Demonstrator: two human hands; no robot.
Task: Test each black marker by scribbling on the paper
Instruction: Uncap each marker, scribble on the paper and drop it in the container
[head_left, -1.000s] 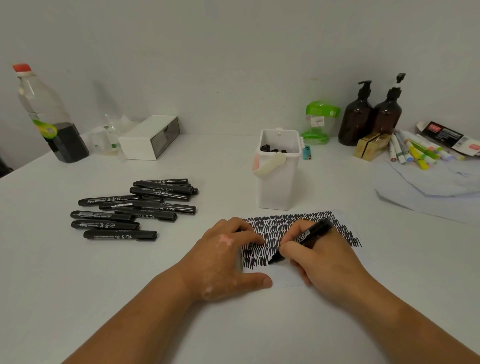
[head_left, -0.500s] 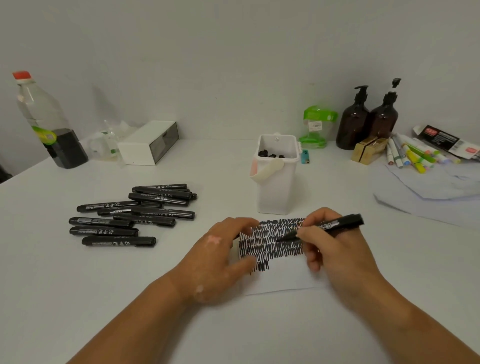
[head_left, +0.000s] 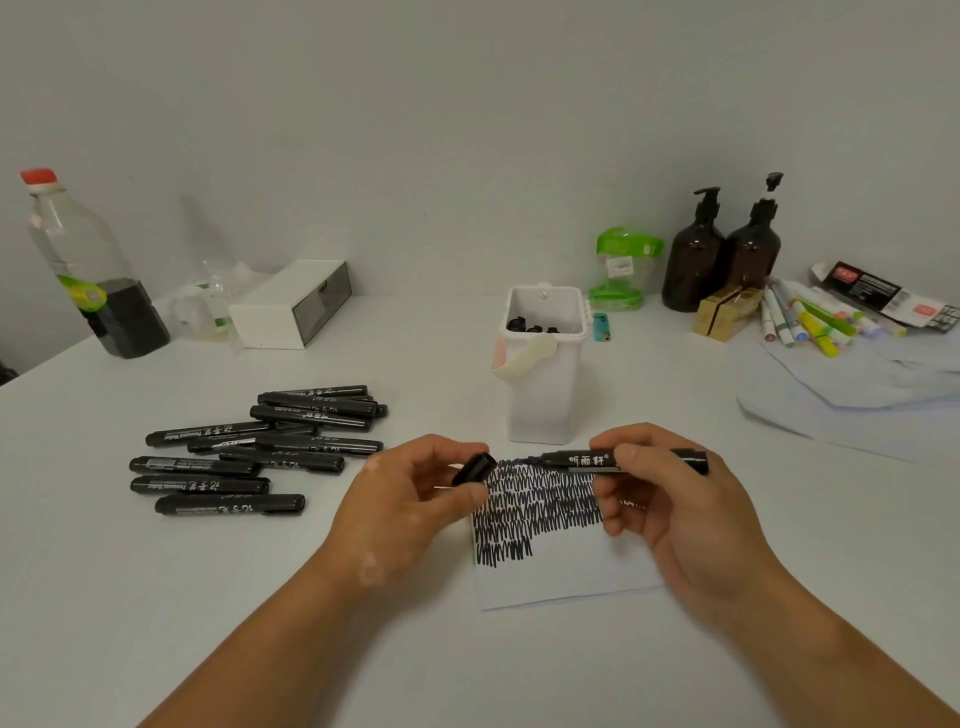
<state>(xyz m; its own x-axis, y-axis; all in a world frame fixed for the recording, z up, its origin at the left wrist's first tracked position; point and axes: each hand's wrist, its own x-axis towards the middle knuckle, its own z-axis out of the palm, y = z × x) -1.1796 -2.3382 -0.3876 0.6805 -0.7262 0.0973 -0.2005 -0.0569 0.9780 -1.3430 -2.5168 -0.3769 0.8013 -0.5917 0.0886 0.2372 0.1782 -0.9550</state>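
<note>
Your right hand (head_left: 670, 499) grips a marker (head_left: 618, 460) lying level, tip pointing left toward the cap (head_left: 474, 469) pinched in your left hand (head_left: 410, 499), above the scribbled paper (head_left: 566, 566).

A smooth white flat-topped table (head_left: 156, 623) spreads out in front of me. Along the table's far edge rises a plain pale grey painted wall (head_left: 467, 130), and soft, even light lies over the table.

Pump bottles (head_left: 693, 265) — coloured pens (head_left: 810, 322)
</note>
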